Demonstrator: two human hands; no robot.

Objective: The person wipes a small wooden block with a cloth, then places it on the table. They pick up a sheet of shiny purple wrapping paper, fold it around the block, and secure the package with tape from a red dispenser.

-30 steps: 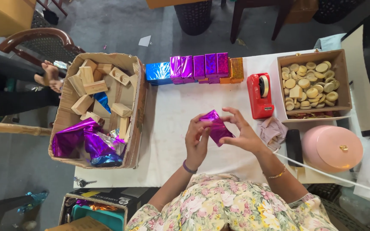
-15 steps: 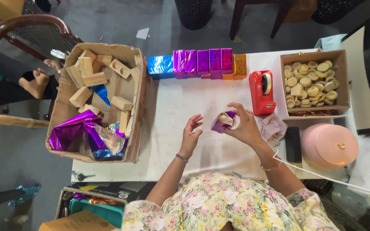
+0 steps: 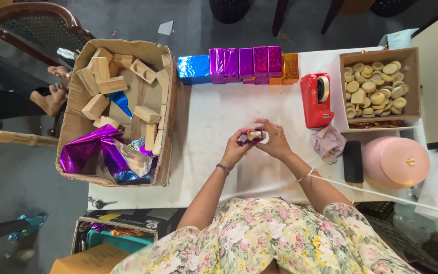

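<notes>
Above the white table (image 3: 214, 116), my left hand (image 3: 237, 148) and my right hand (image 3: 275, 140) meet around a small wooden block (image 3: 255, 135) partly wrapped in purple foil. Both hands grip it; the block's pale end shows between my fingers, and most of the foil is hidden under them. A row of foil-wrapped blocks (image 3: 239, 63), blue, purple and orange, lines the table's far edge. A red tape dispenser (image 3: 316, 100) stands just right of my right hand.
A cardboard box (image 3: 166, 127) at left holds bare wooden blocks (image 3: 110, 83) and crumpled purple foil (image 3: 89, 155). A smaller box (image 3: 414, 81) of round wooden pieces sits at right, with a pink round lid (image 3: 395, 162), a dark phone (image 3: 353, 161) and a cloth (image 3: 328, 143). Another person's feet (image 3: 51, 96) show at left.
The purple foil sheet, spread wide between my hands earlier, is now folded tight around the block. My hands have closed together and the block's end shows.
</notes>
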